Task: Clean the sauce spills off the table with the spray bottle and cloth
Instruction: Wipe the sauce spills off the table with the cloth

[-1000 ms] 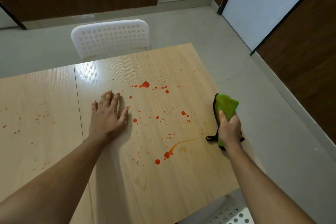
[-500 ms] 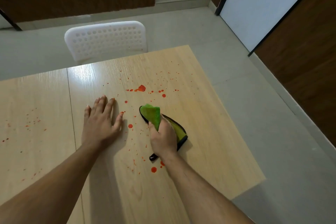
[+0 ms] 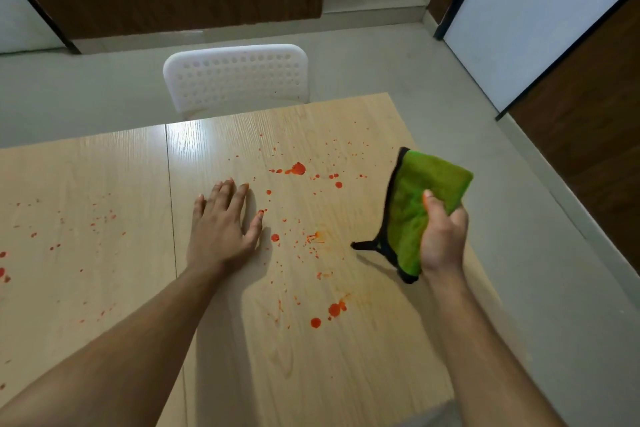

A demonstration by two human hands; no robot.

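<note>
Over the tabletop's (image 3: 346, 374) right edge, right hand (image 3: 441, 239) gripped the green cloth (image 3: 426, 191); left hand (image 3: 221, 222) lay flat, fingers spread. Risk: dry passes smearing sauce spills (image 3: 298, 169), left palm picking up drops.

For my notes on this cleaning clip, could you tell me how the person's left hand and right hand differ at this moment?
The left hand lies flat, fingers straight, palm down on the table; the right hand is curled, gripping the green cloth. The left hand holds nothing; the right holds the cloth near the table's right edge. The left rests among the sauce spots; the right sits beyond most of them. Both are bare.
</note>
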